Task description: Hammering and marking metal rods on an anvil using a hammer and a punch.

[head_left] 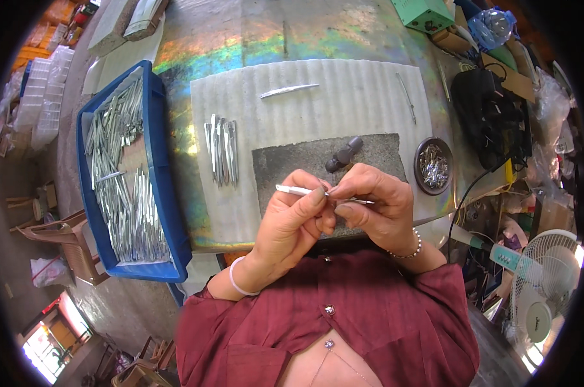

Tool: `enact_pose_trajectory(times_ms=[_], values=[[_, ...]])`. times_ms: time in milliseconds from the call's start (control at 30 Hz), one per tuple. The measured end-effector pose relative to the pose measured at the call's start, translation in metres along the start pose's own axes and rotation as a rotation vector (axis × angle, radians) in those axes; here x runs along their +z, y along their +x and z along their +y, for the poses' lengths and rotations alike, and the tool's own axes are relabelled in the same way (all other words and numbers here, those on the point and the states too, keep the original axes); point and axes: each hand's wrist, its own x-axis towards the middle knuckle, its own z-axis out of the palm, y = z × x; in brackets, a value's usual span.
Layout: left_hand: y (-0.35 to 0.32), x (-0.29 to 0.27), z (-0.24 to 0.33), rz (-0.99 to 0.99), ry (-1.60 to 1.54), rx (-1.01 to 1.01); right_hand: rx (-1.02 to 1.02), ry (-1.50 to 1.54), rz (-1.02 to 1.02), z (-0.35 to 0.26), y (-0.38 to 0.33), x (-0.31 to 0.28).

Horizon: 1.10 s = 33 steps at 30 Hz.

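Observation:
Over the front of a dark grey mat (285, 168), my two hands meet. My left hand (289, 222) is closed around a slender silver-white metal piece (292, 190), its blunt end sticking out to the left. My right hand (385, 200) pinches at the other end of that piece, where a thin metal shaft (360, 202) shows below its fingers. Whether the shaft and the piece are joined is hidden by my fingertips. Just beyond my hands, a dark knobbed tool (343, 155) lies on the mat. Left of the mat, several similar slender metal pieces (221, 151) lie side by side.
A white foam sheet (356, 84) holds another slender piece (289, 90) and a thin rod (406, 98). To the left, a blue tray (158, 129) is filled with slender metal pieces. At right stands a round dish of small metal parts (433, 169), near a black cable (463, 200) and a fan (543, 284).

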Motion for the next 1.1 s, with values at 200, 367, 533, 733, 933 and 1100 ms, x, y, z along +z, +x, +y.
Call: enact_pose_trajectory(times_ms=[200, 367, 533, 733, 933, 1100], values=[[-0.016, -0.01, 0.005, -0.025, 0.037, 0.049, 0.169, 0.25, 0.038, 0.0, 0.007, 0.005], [-0.036, -0.008, 0.017, 0.05, 0.648, 0.155, 0.396, 0.117, -0.017, -0.01, 0.021, 0.007], [-0.038, 0.002, 0.025, 0.021, 0.766, 0.139, 0.466, 0.107, -0.016, -0.017, 0.032, 0.02], [-0.031, 0.01, 0.03, -0.08, 0.49, -0.037, 0.46, 0.142, -0.018, -0.018, 0.032, 0.022], [-0.028, 0.008, 0.026, -0.1, 0.494, -0.094, 0.493, 0.123, -0.041, -0.02, 0.031, 0.019], [-0.029, 0.007, 0.025, -0.099, 0.503, -0.087, 0.502, 0.164, -0.062, -0.02, 0.031, 0.02]])
